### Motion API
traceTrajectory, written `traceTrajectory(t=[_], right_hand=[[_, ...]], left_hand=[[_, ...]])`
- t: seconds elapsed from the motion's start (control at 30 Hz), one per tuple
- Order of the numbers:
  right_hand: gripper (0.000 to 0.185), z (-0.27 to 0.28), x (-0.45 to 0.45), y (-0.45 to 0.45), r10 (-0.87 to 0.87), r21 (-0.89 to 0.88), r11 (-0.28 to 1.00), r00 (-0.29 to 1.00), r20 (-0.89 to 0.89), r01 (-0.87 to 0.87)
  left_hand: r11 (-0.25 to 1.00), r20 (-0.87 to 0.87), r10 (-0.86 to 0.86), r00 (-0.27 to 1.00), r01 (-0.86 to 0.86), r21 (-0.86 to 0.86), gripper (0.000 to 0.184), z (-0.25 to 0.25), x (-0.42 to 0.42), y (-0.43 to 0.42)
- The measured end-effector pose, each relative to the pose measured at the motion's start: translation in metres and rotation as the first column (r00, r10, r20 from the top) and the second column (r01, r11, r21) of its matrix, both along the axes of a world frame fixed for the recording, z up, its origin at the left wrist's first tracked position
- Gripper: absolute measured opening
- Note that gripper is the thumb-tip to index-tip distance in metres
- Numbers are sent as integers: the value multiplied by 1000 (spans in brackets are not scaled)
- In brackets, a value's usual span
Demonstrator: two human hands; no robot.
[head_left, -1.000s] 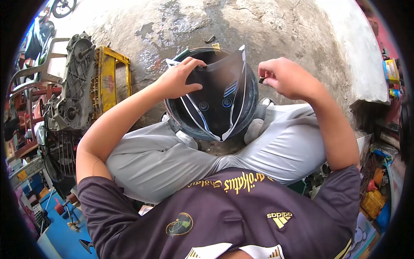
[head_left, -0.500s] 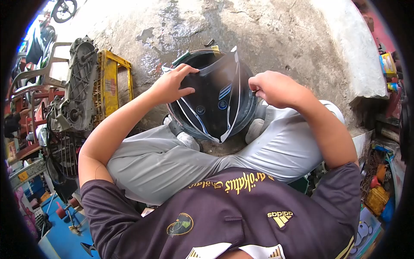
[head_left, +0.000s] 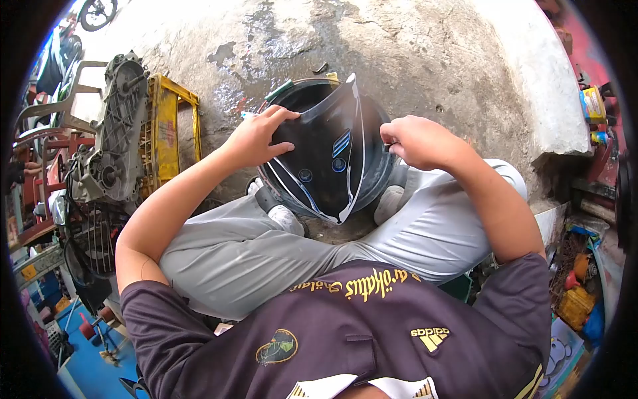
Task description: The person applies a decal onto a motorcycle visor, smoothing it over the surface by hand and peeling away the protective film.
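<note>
A glossy black plastic motorcycle body panel (head_left: 325, 143) with pale edges, blue stripes and two round marks lies tilted over a round black tub (head_left: 380, 163) between my feet. My left hand (head_left: 260, 137) grips the panel's left edge, fingertips on top and thumb lower down. To the right of the panel, above the tub's rim, my right hand (head_left: 422, 141) is closed. A small dark bit shows at its fingertips, too little to name. A green-edged item (head_left: 279, 91) and a small yellow piece (head_left: 332, 78) sit at the tub's far rim.
A yellow plastic crate (head_left: 169, 126) and a grey metal engine casing (head_left: 116, 126) stand on the left. A concrete ledge (head_left: 551, 86) runs along the right, with assorted parts (head_left: 578, 292) below it. The concrete floor (head_left: 425, 60) has wet patches ahead.
The panel has tilted slightly, its upper tip shifting left. Both hands look slightly lower in the view, and the whole scene has shifted a little left.
</note>
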State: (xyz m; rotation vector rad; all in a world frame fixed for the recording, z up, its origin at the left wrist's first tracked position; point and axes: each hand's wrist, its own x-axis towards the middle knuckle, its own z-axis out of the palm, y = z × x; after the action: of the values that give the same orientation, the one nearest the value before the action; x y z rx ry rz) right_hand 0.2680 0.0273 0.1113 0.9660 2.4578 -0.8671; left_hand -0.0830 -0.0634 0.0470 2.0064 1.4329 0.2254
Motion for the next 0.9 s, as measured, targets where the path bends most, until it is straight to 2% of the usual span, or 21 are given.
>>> traceTrajectory(t=[0.07, 0.2, 0.27, 0.37, 0.4, 0.43, 0.47, 0.5, 0.53, 0.57, 0.63, 0.67, 0.8, 0.9], right_hand=[[16, 4, -5, -2, -12, -13, 1000, 1000, 25, 13], [17, 3, -10, -3, -42, -23, 999, 997, 68, 44], [17, 0, -9, -4, -45, -16, 999, 997, 60, 46], [18, 11, -11, -6, -30, 10, 1000, 998, 46, 29], [17, 34, -13, -5, -129, 6, 991, 988, -81, 130], [16, 48, -14, -4, -226, -11, 974, 953, -203, 228], [16, 53, -11, -2, -228, -10, 973, 953, -200, 230], [16, 56, -4, 1, -425, -81, 895, 785, -450, 438], [17, 58, 0, 3, -564, -204, 777, 516, -645, 595], [17, 56, -1, 4, -564, -199, 777, 519, -643, 598], [17, 40, -6, 3, -614, -58, 645, 471, -633, 762], [17, 28, -13, -2, -639, -48, 614, 461, -616, 788], [17, -85, -30, -24, -802, -292, 466, 260, -537, 835], [21, -112, -44, -31, -851, -266, 423, 279, -444, 866]], left_hand=[[988, 48, -33, 998, 26, 155, 66, -8, 0, -3], [998, -26, -11, 1000, 12, 68, 68, 1, 4, -3], [957, -85, -39, 996, 61, 283, 72, 6, 8, -2], [947, -151, -72, 986, 115, 301, 78, 16, 15, 4], [946, -154, -78, 985, 122, 302, 78, 16, 16, 6], [921, -166, -162, 973, 209, 327, 80, 15, 17, 7], [890, -176, -241, 954, 290, 353, 83, 12, 19, 6], [890, -170, -240, 956, 287, 354, 83, 9, 22, 4], [874, -189, -304, 934, 352, 335, 84, 4, 25, 1], [851, -208, -369, 906, 419, 316, 86, -2, 27, -2], [853, -233, -393, 890, 447, 270, 90, -14, 30, -10], [854, -248, -388, 888, 448, 266, 93, -15, 30, -12], [865, -253, -407, 878, 459, 202, 102, -18, 28, -8], [890, -248, -341, 907, 397, 224, 107, -15, 31, -9]])
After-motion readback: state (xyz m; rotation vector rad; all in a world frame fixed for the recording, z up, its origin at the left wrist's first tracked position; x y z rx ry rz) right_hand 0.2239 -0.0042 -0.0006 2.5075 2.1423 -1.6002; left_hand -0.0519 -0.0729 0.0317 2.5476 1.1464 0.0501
